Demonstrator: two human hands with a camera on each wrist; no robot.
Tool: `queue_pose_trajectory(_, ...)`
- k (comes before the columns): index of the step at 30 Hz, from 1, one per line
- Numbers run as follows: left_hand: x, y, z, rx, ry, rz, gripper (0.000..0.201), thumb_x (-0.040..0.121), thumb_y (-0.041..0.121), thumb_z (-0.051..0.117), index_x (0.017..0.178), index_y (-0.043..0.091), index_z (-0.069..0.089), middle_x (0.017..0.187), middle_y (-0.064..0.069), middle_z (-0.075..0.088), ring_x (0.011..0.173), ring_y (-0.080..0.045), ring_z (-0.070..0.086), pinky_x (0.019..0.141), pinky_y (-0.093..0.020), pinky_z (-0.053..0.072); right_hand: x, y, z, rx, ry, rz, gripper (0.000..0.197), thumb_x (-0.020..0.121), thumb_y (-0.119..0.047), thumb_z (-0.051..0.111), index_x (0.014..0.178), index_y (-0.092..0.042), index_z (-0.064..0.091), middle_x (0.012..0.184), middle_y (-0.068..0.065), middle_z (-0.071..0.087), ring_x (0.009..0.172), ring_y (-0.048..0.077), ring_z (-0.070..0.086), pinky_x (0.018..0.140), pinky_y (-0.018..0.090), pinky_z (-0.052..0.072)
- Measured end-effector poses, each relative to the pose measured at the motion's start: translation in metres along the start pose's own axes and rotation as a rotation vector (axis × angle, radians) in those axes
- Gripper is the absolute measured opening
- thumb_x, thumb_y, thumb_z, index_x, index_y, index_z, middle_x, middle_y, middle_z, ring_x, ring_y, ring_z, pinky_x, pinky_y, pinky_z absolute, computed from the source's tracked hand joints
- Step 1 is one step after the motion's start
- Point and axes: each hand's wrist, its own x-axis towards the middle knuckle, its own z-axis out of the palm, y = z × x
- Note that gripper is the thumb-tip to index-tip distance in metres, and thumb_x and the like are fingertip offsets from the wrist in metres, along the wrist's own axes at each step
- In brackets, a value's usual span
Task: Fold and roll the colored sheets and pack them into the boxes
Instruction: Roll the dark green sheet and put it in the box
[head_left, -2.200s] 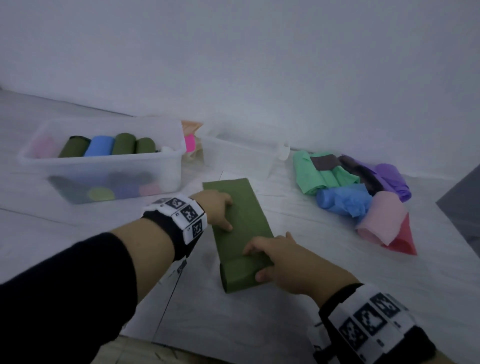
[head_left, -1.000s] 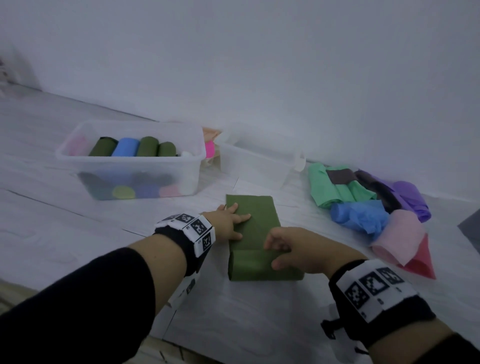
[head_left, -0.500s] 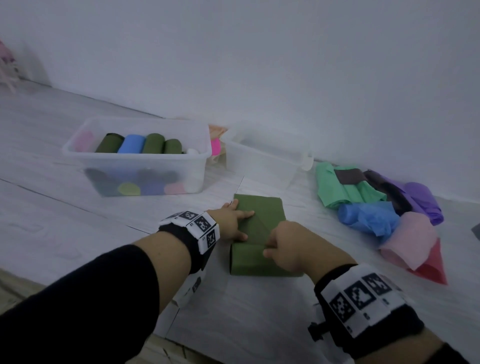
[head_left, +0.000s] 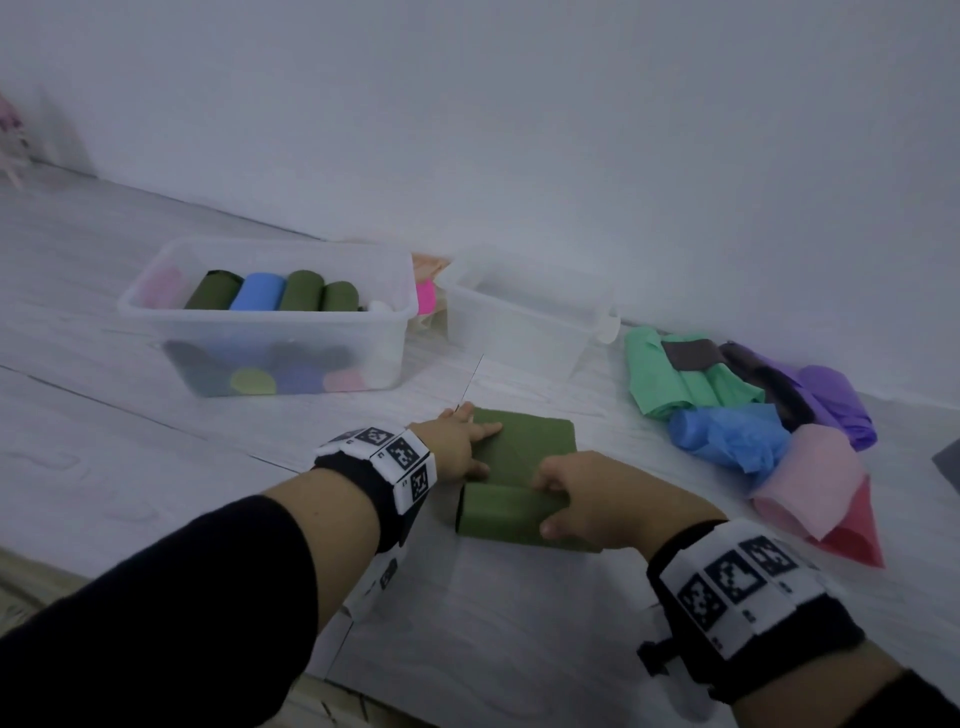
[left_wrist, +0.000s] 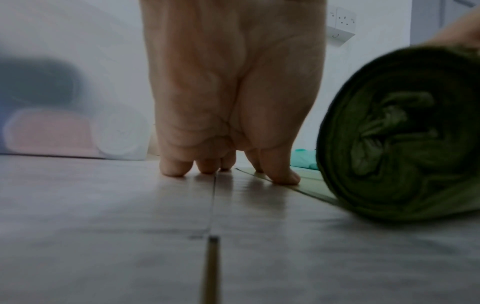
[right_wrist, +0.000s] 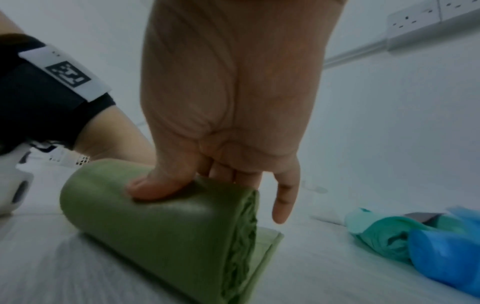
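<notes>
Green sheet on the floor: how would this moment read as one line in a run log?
step: rolling | green sheet: half rolled | right hand: grips roll | left hand: presses flat part | box: holds rolls

The supporting surface is a pale grey wood-grain floor (head_left: 130, 467) with visible plank seams. Resting directly on it: a dark green sheet (head_left: 524, 447), partly rolled, its flat remainder lying against the boards; a clear plastic box (head_left: 384, 358) containing coloured rolls; a second clear box (head_left: 524, 332) just beside it to the right; and a loose pile of coloured sheets (head_left: 727, 431) in green, blue, purple, pink and red, near the wall at right. Small pink and peach items sit between the boxes, unidentifiable.
</notes>
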Motion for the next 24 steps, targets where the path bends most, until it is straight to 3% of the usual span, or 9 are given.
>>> queue_pose_trajectory(5, -0.003, 0.001, -0.002, 0.032, -0.011, 0.022, 0.069, 0.097, 0.038, 0.048, 0.151, 0.031, 0.006, 0.159, -0.012, -0.009, 0.146, -0.031, -0.001, 0.118, -0.047, 0.012, 0.010, 0.001, -0.002, -0.025, -0.051, 0.009, 0.042, 0.097, -0.030, 0.050, 0.136, -0.015, 0.047, 0.130, 0.007, 0.050, 0.116, 0.023, 0.048, 0.098, 0.030, 0.037)
queue_pose_trajectory(8, -0.005, 0.002, -0.004, 0.018, -0.026, 0.022, 0.067, 0.099, 0.033, 0.046, 0.152, 0.029, 0.005, 0.158, -0.013, -0.010, 0.146, -0.032, -0.003, 0.118, -0.045, 0.008, 0.014, 0.001, -0.001, -0.038, -0.044, 0.019, 0.038, 0.097, -0.028, 0.049, 0.134, -0.017, 0.048, 0.130, 0.006, 0.051, 0.116, 0.023, 0.049, 0.099, 0.032, 0.038)
queue_pose_trajectory(12, -0.006, 0.003, -0.007, -0.002, -0.042, 0.024, 0.062, 0.102, 0.023, 0.040, 0.152, 0.027, 0.005, 0.158, -0.015, -0.011, 0.146, -0.033, -0.004, 0.118, -0.043, 0.005, 0.013, 0.002, 0.003, 0.015, 0.055, 0.020, 0.012, 0.096, -0.025, 0.050, 0.106, -0.026, 0.042, 0.117, 0.004, 0.055, 0.098, 0.019, 0.049, 0.085, 0.029, 0.037)
queue_pose_trajectory(14, -0.008, 0.003, -0.008, -0.011, -0.039, 0.019, 0.062, 0.101, 0.023, 0.041, 0.152, 0.027, 0.006, 0.158, -0.014, -0.010, 0.146, -0.033, -0.004, 0.118, -0.042, 0.005, 0.015, -0.001, 0.004, -0.054, 0.106, 0.040, 0.009, 0.096, -0.026, 0.049, 0.103, -0.024, 0.046, 0.114, 0.004, 0.050, 0.095, 0.018, 0.044, 0.084, 0.030, 0.037)
queue_pose_trajectory(16, -0.009, 0.004, -0.009, -0.017, -0.043, 0.021, 0.062, 0.101, 0.024, 0.041, 0.152, 0.026, 0.006, 0.158, -0.014, -0.010, 0.146, -0.032, -0.004, 0.118, -0.040, 0.005, 0.018, -0.008, 0.005, -0.090, 0.173, 0.051, 0.016, 0.094, -0.023, 0.051, 0.108, -0.016, 0.055, 0.115, 0.006, 0.044, 0.094, 0.018, 0.044, 0.081, 0.028, 0.039)
queue_pose_trajectory(18, -0.009, 0.005, -0.011, -0.007, -0.055, 0.021, 0.062, 0.102, 0.024, 0.040, 0.152, 0.025, 0.005, 0.158, -0.014, -0.010, 0.146, -0.032, -0.004, 0.118, -0.040, 0.004, 0.018, -0.013, 0.004, -0.073, 0.170, 0.054, 0.021, 0.093, -0.019, 0.050, 0.111, -0.011, 0.057, 0.114, 0.008, 0.049, 0.091, 0.019, 0.050, 0.075, 0.025, 0.039)
queue_pose_trajectory(22, -0.009, 0.004, -0.012, 0.015, -0.071, 0.007, 0.060, 0.103, 0.023, 0.035, 0.152, 0.024, 0.001, 0.158, -0.014, -0.011, 0.146, -0.030, -0.002, 0.118, -0.041, 0.005, 0.006, -0.012, -0.002, 0.056, 0.197, 0.002, 0.029, 0.086, -0.029, 0.058, 0.112, -0.016, 0.055, 0.086, -0.002, 0.051, 0.073, 0.012, 0.049, 0.057, 0.021, 0.035)
queue_pose_trajectory(24, -0.007, 0.003, -0.012, 0.016, -0.074, 0.001, 0.060, 0.103, 0.024, 0.036, 0.152, 0.023, 0.001, 0.158, -0.013, -0.012, 0.146, -0.029, -0.003, 0.118, -0.041, 0.005, 0.003, -0.014, -0.003, -0.009, 0.154, 0.003, 0.037, 0.082, -0.036, 0.064, 0.112, -0.017, 0.056, 0.098, 0.002, 0.053, 0.086, 0.016, 0.053, 0.066, 0.023, 0.040)
